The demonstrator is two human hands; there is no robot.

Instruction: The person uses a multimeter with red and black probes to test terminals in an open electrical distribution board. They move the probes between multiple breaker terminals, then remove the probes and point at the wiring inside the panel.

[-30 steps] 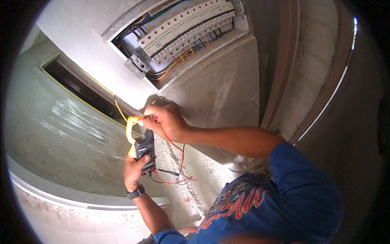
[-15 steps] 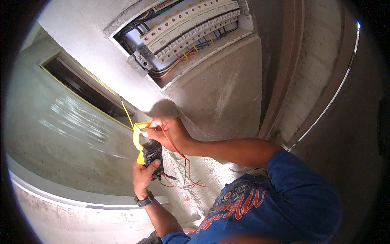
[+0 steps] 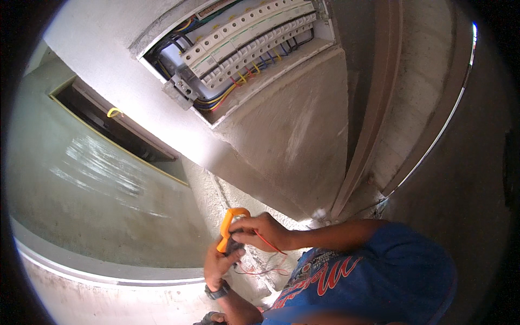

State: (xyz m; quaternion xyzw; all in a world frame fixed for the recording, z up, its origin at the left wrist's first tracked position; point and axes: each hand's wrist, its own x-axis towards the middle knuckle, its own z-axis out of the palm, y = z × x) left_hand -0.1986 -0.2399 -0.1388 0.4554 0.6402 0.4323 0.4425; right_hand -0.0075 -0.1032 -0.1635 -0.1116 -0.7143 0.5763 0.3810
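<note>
My left hand point(image 3: 220, 261) grips an orange-and-black clamp meter point(image 3: 224, 231), its thumb across the dark body. The meter's orange jaw points up and away from me. Fingers of my right hand point(image 3: 264, 231) curl close against the meter's face and jaw, hiding much of it. From this hand trails a red test lead point(image 3: 269, 242); the lead's tip is hidden in the fingers. Thin red and dark leads hang below the meter. Away to the left, a curled yellow wire point(image 3: 114, 112) shows against the dark wall slot.
An open breaker panel point(image 3: 252, 43) in the far wall holds rows of white breakers with yellow, red and blue wires. A small metal fitting point(image 3: 180, 91) sticks out at its left corner. The long wall slot point(image 3: 97, 116) lies at left. Another person's hand point(image 3: 218, 317) shows at the lower edge.
Both hands and the meter have moved right and toward me. The yellow wire that ran by the jaw is gone from there; a curled yellow wire now shows at the slot.
</note>
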